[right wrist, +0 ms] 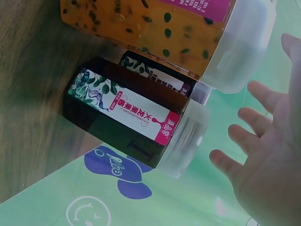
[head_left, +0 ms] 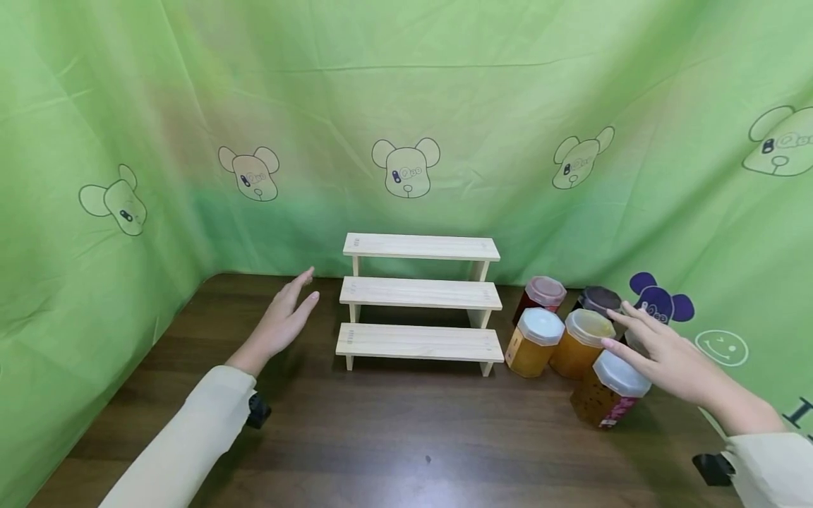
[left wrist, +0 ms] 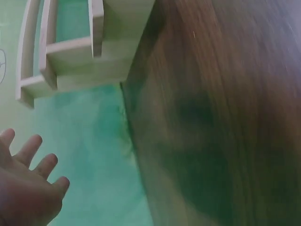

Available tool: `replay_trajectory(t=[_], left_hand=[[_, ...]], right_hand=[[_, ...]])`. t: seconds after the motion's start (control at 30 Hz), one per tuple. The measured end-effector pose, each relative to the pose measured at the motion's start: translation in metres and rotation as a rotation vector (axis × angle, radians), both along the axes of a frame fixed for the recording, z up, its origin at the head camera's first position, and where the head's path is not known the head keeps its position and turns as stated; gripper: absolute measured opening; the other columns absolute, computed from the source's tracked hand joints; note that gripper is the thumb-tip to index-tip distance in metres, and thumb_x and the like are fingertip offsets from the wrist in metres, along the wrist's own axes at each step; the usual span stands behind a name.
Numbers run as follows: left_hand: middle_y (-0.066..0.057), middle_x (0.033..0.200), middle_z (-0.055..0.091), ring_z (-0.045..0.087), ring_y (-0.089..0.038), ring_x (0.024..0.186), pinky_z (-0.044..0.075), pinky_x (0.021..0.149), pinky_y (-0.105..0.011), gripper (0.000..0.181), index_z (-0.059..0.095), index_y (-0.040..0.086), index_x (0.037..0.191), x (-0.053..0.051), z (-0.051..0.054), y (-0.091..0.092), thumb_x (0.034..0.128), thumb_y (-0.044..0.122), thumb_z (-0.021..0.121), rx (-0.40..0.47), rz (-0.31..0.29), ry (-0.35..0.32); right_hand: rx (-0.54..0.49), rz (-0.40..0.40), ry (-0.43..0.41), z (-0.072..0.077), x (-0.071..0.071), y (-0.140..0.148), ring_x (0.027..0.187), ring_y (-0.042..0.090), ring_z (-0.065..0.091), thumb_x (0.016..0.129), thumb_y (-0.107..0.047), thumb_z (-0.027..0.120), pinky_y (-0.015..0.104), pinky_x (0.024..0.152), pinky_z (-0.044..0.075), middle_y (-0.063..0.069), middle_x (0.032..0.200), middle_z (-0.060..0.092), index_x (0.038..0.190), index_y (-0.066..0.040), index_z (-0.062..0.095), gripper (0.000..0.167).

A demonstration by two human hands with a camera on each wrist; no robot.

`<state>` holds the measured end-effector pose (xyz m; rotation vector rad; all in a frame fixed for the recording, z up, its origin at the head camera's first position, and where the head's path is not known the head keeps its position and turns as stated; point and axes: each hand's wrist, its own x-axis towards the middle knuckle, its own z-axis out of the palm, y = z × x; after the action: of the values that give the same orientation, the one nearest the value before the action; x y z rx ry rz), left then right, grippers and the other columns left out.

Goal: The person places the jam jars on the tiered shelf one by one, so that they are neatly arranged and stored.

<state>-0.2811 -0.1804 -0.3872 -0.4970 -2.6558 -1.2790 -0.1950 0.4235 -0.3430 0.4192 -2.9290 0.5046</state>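
Note:
My right hand (head_left: 682, 363) hovers with spread fingers over the jars at the right, close to the white lid of the front jar (head_left: 610, 391) with dark seeds. In the right wrist view the hand (right wrist: 265, 141) is beside the lids of that seeded jar (right wrist: 150, 28) and a dark jar (right wrist: 122, 110) with a white and pink label, apart from both. My left hand (head_left: 276, 324) is held in the air left of the three-step wooden shelf (head_left: 419, 342), fingers extended, holding nothing. The left wrist view shows its fingers (left wrist: 35, 155) spread below the shelf's end (left wrist: 113, 61).
Amber jars (head_left: 533, 342) with pale lids, a red-lidded jar (head_left: 545, 293) and a dark-lidded jar (head_left: 599, 300) stand right of the shelf on the brown table (head_left: 406, 430). A green cloth (head_left: 406, 92) with bear prints hangs behind and at the sides.

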Motion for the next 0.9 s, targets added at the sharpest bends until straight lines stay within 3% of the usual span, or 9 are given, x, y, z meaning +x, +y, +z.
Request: replay_trajectory(t=[0.27,0.43,0.63,0.73,0.8,0.9], left_hand=[[-0.017,0.151,0.041,0.036,-0.035,0.14,0.03,0.112,-0.058,0.051,0.031,0.015,0.158,-0.01,-0.008,0.028,0.1096,0.029,0.041,0.146,0.003,-0.036],[-0.022,0.152,0.038,0.033,-0.036,0.141,0.028,0.114,-0.056,0.049,0.029,0.009,0.158,-0.019,-0.014,0.042,0.1108,0.021,0.037,0.23,-0.029,-0.103],[-0.017,0.157,0.032,0.027,-0.033,0.146,0.02,0.118,-0.054,0.048,0.03,0.015,0.158,-0.026,-0.02,0.052,0.1116,0.024,0.034,0.35,-0.018,-0.206],[-0.013,0.16,0.03,0.024,-0.03,0.147,0.019,0.118,-0.053,0.047,0.032,0.017,0.158,-0.029,-0.022,0.055,0.1116,0.026,0.034,0.391,-0.004,-0.232],[-0.012,0.161,0.028,0.023,-0.029,0.148,0.019,0.119,-0.052,0.047,0.032,0.016,0.158,-0.031,-0.023,0.057,0.1117,0.026,0.033,0.416,-0.006,-0.242],[-0.012,0.161,0.028,0.023,-0.028,0.148,0.022,0.119,-0.05,0.047,0.032,0.015,0.158,-0.032,-0.024,0.059,0.1117,0.026,0.033,0.442,-0.011,-0.243]], right_hand=[[-0.059,0.041,0.063,-0.003,0.004,0.004,0.14,0.06,0.015,0.101,-0.027,0.06,0.078,0.106,0.007,0.035,0.156,0.021,0.148,0.005,0.042,0.059],[-0.067,0.056,0.094,-0.004,0.006,0.006,0.135,0.062,0.023,0.101,-0.024,0.061,0.078,0.105,0.012,0.038,0.152,0.027,0.143,0.007,0.047,0.054],[-0.071,0.078,0.14,-0.004,0.008,0.009,0.128,0.061,0.034,0.1,-0.018,0.062,0.077,0.103,0.021,0.038,0.143,0.039,0.137,0.008,0.053,0.046],[-0.04,0.064,0.177,-0.002,0.01,0.009,0.117,0.051,0.049,0.098,-0.017,0.065,0.065,0.095,0.041,0.032,0.134,0.051,0.133,0.004,0.057,0.042],[-0.032,0.046,0.179,0.0,0.012,0.01,0.106,0.033,0.06,0.097,-0.017,0.067,0.051,0.083,0.052,0.028,0.127,0.057,0.131,0.002,0.059,0.04],[-0.044,0.034,0.161,0.002,0.015,0.013,0.092,0.003,0.06,0.097,-0.016,0.067,0.031,0.067,0.055,0.025,0.12,0.062,0.129,0.0,0.062,0.037]])
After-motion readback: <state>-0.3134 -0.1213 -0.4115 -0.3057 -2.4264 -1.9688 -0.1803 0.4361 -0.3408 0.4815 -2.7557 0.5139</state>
